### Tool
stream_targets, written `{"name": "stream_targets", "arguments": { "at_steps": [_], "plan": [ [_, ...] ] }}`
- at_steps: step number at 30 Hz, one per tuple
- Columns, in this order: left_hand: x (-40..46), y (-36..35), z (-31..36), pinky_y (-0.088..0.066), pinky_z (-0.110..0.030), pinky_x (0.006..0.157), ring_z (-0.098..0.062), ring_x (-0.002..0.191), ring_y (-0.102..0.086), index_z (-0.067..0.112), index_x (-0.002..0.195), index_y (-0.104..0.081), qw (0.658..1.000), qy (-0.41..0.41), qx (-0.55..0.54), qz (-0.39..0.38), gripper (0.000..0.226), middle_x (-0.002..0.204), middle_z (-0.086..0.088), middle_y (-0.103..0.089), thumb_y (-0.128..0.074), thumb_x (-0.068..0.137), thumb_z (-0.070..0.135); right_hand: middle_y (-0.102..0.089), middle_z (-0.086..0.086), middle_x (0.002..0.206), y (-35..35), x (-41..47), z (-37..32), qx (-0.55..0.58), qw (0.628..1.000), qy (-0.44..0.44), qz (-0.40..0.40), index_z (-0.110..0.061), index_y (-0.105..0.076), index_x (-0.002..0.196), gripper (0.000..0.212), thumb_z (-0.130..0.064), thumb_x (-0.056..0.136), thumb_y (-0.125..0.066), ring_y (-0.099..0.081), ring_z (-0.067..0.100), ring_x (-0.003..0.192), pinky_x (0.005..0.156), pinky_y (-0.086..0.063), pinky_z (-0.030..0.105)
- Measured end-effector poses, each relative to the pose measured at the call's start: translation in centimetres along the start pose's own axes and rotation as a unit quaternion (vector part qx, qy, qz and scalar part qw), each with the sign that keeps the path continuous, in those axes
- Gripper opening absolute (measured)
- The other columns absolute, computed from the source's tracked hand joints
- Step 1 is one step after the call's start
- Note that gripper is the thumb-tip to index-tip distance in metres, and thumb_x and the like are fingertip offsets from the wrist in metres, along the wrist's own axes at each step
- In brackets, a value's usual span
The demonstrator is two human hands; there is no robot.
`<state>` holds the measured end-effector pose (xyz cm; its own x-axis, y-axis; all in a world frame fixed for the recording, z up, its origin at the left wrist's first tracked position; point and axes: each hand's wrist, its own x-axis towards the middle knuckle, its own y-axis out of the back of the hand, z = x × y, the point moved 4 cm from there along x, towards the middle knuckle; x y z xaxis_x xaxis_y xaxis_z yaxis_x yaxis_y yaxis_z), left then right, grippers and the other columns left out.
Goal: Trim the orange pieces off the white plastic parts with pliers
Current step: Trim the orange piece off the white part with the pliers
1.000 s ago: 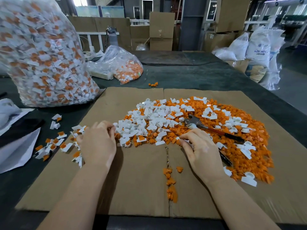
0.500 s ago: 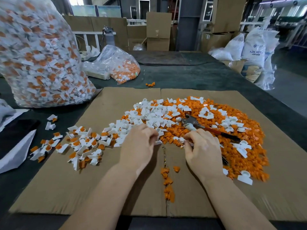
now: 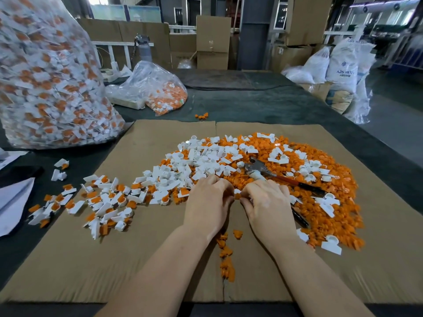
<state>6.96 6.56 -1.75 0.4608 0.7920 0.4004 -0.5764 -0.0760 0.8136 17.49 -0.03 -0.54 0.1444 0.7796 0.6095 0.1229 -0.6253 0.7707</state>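
Note:
A pile of white plastic parts (image 3: 206,161) and cut orange pieces (image 3: 338,216) lies on a cardboard sheet (image 3: 148,259). Untrimmed white-and-orange parts (image 3: 107,200) are scattered at the left. My left hand (image 3: 206,207) and my right hand (image 3: 267,207) meet at the pile's near edge, and their fingertips pinch one small white-and-orange part (image 3: 237,194) between them. The pliers (image 3: 258,170) lie on the pile just beyond my right hand, with one dark handle (image 3: 311,188) pointing right and the other partly hidden under that hand.
A big clear bag of untrimmed parts (image 3: 52,88) stands at the far left, with a smaller bag (image 3: 160,90) behind the cardboard. A line of orange scraps (image 3: 226,259) lies along the cardboard seam. White paper (image 3: 13,202) sits at the left edge; boxes and sacks fill the background.
My left hand moved right from the scattered untrimmed parts to meet my right hand at the middle, carrying a part. The right hand shifted slightly toward it.

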Motion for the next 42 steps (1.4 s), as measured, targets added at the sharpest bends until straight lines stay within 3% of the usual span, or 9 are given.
{"name": "stream_targets", "arguments": {
  "at_steps": [6, 13, 17, 26, 30, 32, 42],
  "plan": [
    [0.0, 0.0, 0.0, -0.035, -0.023, 0.086, -0.011, 0.099, -0.047, 0.028, 0.106, -0.063, 1.0, -0.001, -0.004, 0.001, 0.02, 0.102, 0.007, -0.055, -0.061, 0.088, 0.034, -0.064, 0.002, 0.077, -0.2, 0.0, -0.2, -0.011, 1.0, 0.017, -0.015, -0.013, -0.067, 0.075, 0.016, -0.015, 0.069, -0.081, -0.06, 0.025, 0.075, 0.067, -0.044, 0.039],
    [0.1, 0.0, 0.6, -0.032, -0.026, 0.088, -0.012, 0.101, -0.04, 0.033, 0.125, -0.058, 0.999, -0.038, 0.011, -0.008, 0.034, 0.1, 0.008, -0.044, -0.056, 0.091, 0.037, -0.063, 0.004, 0.073, 0.1, -0.1, 0.5, 0.054, 0.998, -0.036, 0.026, -0.01, -0.063, 0.076, 0.013, -0.003, 0.074, -0.075, -0.057, 0.027, 0.071, 0.066, -0.041, 0.04],
    [0.2, -0.1, 0.8, -0.026, -0.021, 0.084, -0.007, 0.093, -0.034, 0.027, 0.112, -0.065, 0.998, -0.059, 0.005, -0.026, 0.029, 0.095, 0.011, -0.038, -0.06, 0.087, 0.041, -0.066, 0.006, 0.081, 0.4, 0.0, 0.8, 0.076, 0.995, -0.056, 0.043, -0.008, -0.068, 0.083, 0.012, 0.0, 0.076, -0.072, -0.06, 0.027, 0.078, 0.068, -0.044, 0.042],
    [-0.2, 0.3, 0.9, -0.034, -0.017, 0.08, -0.01, 0.094, -0.045, 0.016, 0.099, -0.059, 0.997, -0.06, -0.043, -0.025, 0.018, 0.1, 0.003, -0.057, -0.063, 0.088, 0.029, -0.063, 0.004, 0.082, 0.5, -0.1, 0.7, 0.12, 0.991, -0.053, 0.033, -0.008, -0.066, 0.083, 0.007, -0.002, 0.08, -0.068, -0.057, 0.022, 0.081, 0.072, -0.047, 0.041],
    [-0.3, 0.7, 0.9, -0.029, -0.008, 0.078, -0.002, 0.091, -0.041, 0.019, 0.127, -0.055, 0.995, -0.054, -0.081, -0.006, 0.034, 0.105, 0.005, -0.053, -0.057, 0.093, 0.019, -0.063, 0.004, 0.083, 0.7, -0.1, 0.7, 0.132, 0.989, -0.051, 0.036, -0.007, -0.066, 0.084, 0.005, -0.003, 0.081, -0.068, -0.058, 0.022, 0.082, 0.073, -0.049, 0.041],
    [-0.4, 0.8, 0.9, -0.032, -0.008, 0.075, -0.003, 0.089, -0.043, 0.021, 0.131, -0.053, 0.995, -0.057, -0.086, -0.009, 0.038, 0.103, 0.008, -0.045, -0.054, 0.094, 0.015, -0.064, 0.004, 0.083, 0.8, -0.2, 0.7, 0.137, 0.989, -0.049, 0.036, -0.006, -0.067, 0.084, 0.005, -0.003, 0.081, -0.068, -0.058, 0.021, 0.081, 0.072, -0.05, 0.04],
    [-0.4, 1.2, 0.0, -0.037, -0.001, 0.072, -0.001, 0.084, -0.053, 0.02, 0.098, -0.066, 0.988, 0.015, -0.153, 0.022, 0.011, 0.089, 0.013, -0.059, -0.065, 0.088, 0.023, -0.067, 0.002, 0.081, 1.1, -0.3, 0.7, 0.184, 0.981, -0.042, 0.046, -0.006, -0.071, 0.085, 0.004, -0.004, 0.082, -0.069, -0.061, 0.016, 0.077, 0.07, -0.052, 0.03]
  ]
}}
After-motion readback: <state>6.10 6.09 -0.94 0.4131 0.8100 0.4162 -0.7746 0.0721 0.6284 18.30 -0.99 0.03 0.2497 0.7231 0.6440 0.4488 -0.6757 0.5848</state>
